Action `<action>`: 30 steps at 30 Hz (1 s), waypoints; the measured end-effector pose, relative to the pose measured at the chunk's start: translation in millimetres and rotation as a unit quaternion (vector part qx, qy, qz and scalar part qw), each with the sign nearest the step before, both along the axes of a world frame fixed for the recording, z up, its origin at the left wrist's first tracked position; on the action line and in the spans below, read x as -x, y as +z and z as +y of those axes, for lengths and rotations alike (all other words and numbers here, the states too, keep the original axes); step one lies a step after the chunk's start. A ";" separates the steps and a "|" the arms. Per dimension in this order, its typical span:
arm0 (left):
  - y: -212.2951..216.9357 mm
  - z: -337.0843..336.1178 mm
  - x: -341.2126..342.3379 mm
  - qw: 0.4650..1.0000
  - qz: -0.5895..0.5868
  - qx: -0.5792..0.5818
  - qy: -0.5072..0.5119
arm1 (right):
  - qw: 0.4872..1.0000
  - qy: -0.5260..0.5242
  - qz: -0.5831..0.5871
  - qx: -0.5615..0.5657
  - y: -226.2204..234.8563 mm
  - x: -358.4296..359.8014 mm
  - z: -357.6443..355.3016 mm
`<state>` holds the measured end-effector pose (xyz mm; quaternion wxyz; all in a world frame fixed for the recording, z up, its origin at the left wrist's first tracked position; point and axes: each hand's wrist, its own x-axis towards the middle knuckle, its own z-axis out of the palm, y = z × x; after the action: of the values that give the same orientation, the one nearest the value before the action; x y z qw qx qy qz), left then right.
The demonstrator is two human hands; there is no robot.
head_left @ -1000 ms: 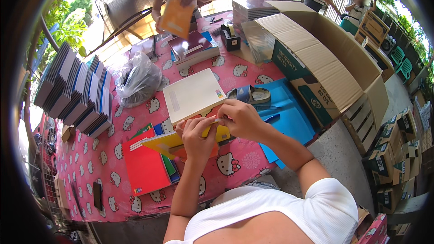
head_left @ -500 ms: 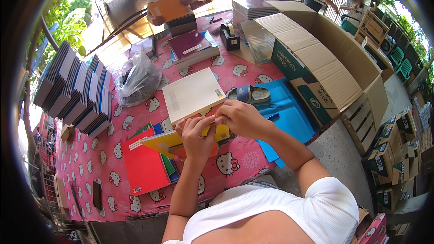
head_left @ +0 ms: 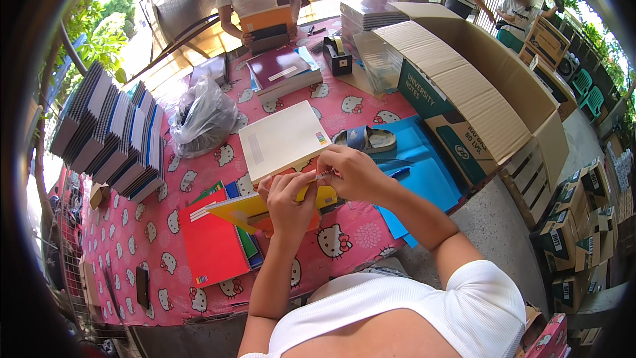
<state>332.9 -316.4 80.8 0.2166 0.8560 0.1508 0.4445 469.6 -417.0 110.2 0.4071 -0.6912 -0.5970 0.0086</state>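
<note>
My left hand [head_left: 288, 200] is closed on a yellow notebook [head_left: 232, 212], held on edge above the table. Something orange shows below it, partly hidden by that hand. My right hand [head_left: 350, 174] is closed in a pinch at the notebook's upper right, its fingertips close to those of the left. What it pinches is small and cannot be made out. A red notebook [head_left: 213, 242] lies to the left on top of blue and green ones. Just beyond both hands sits a thick cream-covered stack [head_left: 281, 136].
Tall stacks of spiral notebooks [head_left: 109, 136] stand at left, near a plastic bag [head_left: 202, 119]. Blue sheets [head_left: 424, 185] carry a pen and a slipper [head_left: 364, 139]. At right stands an open carton [head_left: 457, 66]. A tape dispenser [head_left: 336, 56] and purple book [head_left: 281, 66] are farther back.
My right hand has turned slightly at the notebook's upper edge; my left hand stays put. Across the table, a co-worker has lowered an orange notebook and holds it more upright.
</note>
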 end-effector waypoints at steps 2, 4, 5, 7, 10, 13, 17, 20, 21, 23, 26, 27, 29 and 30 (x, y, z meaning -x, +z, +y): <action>0.3 -0.1 0.8 1.000 0.004 -0.004 0.001 | 1.000 0.005 -0.002 0.001 0.2 0.1 -0.2; 0.1 -0.1 1.6 1.000 0.010 -0.007 0.003 | 1.000 0.010 -0.002 0.002 4.4 2.1 -0.6; -0.5 0.1 1.6 1.000 0.007 -0.007 0.001 | 1.000 0.002 0.009 0.021 7.7 3.7 -1.1; -0.4 0.1 0.8 1.000 0.002 -0.008 0.000 | 0.999 -0.006 0.019 0.038 10.4 4.2 -1.0; 1.2 -0.3 0.2 1.000 0.001 -0.003 0.000 | 0.999 -0.012 0.022 0.039 8.4 3.3 -0.4; 3.8 -1.6 -0.7 1.000 0.002 -0.015 0.007 | 0.999 -0.004 0.027 0.021 2.6 0.3 0.1; 5.3 -2.3 -0.9 1.000 0.000 -0.007 0.005 | 1.000 0.008 0.014 0.000 1.6 -0.8 -0.4; 5.1 -2.0 -0.9 1.000 0.000 -0.006 0.003 | 1.000 0.008 0.014 0.005 1.0 -1.3 -0.4; 5.1 -1.8 -0.9 1.000 0.004 -0.011 0.006 | 1.000 0.007 0.010 0.007 1.0 -1.5 -0.4; 4.5 -1.3 -0.5 1.000 0.004 -0.011 0.007 | 1.000 0.006 0.012 0.009 2.2 -0.6 -0.3; 3.2 -1.0 -1.6 1.000 0.002 -0.010 0.006 | 1.000 0.005 0.011 0.010 1.9 -0.8 -0.9; 3.0 -1.0 -1.6 1.000 0.001 -0.010 0.006 | 1.000 0.007 0.010 0.008 1.7 -0.7 -0.8; 3.8 -2.2 -1.5 1.000 0.002 -0.008 0.007 | 1.000 0.007 0.010 0.011 0.9 -1.3 -0.8; 4.3 -2.5 -1.2 1.000 0.003 -0.007 0.010 | 1.000 0.007 0.010 0.013 0.7 -1.4 -0.7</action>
<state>334.1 -318.9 85.0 0.2062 0.8572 0.1570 0.4450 471.0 -417.7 110.9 0.4040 -0.6922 -0.5974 0.0265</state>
